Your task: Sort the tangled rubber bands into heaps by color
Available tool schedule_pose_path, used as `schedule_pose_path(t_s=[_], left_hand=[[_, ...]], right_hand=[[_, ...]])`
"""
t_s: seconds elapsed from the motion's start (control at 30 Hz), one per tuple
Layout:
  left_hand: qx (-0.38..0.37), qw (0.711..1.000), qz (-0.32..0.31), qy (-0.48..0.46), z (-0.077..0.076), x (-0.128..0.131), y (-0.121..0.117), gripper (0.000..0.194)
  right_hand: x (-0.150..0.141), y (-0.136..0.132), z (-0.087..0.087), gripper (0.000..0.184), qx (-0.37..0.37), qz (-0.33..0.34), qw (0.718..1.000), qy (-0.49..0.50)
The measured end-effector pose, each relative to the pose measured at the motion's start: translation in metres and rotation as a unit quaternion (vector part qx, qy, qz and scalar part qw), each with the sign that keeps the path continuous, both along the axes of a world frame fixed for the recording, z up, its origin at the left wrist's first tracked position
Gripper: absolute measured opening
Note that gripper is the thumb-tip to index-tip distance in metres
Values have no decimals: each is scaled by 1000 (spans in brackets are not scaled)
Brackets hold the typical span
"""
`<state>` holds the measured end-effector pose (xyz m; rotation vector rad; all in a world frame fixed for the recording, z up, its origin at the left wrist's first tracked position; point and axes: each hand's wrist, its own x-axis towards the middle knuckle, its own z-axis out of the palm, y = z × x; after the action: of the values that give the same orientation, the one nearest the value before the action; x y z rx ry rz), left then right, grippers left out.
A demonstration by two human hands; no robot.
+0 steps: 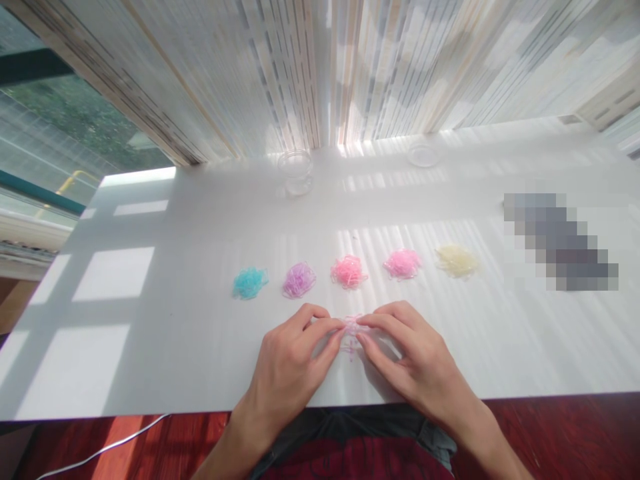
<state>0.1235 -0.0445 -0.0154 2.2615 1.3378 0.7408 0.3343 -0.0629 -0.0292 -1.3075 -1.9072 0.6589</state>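
Near the middle of the table's (200,360) near edge, the left hand (290,353) pinches a cluster of thin pinkish bands (352,327); the right hand (420,350) meets it, though whether it grips I cannot tell. A loosened pinch could let the strands slip. Toward the far edge stands a clear container (295,164), its contents too faint to make out.

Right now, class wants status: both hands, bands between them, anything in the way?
Left hand pinches small translucent bands; right hand at them, grip unclear. Nothing visible blocks either hand. Five coloured band piles lie just beyond.
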Motion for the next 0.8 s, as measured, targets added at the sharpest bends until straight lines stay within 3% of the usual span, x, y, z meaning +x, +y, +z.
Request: schedule_pose_path(t_s=[0.2,0.43,0.63,0.8], left_hand=[[-5,998,-47,-41,0,-3,0,15],[45,993,-101,-41,5,-1,4,18],[76,989,-112,-54,10,-2,9,19],[52,989,-99,-98,7,-3,13,15]], right_hand=[[-4,3,-1,14,4,17,1000,15],[-1,3,5,11,-35,36,997,60],[1,5,14,10,-50,33,995,82],[4,6,16,8,-35,24,995,86]])
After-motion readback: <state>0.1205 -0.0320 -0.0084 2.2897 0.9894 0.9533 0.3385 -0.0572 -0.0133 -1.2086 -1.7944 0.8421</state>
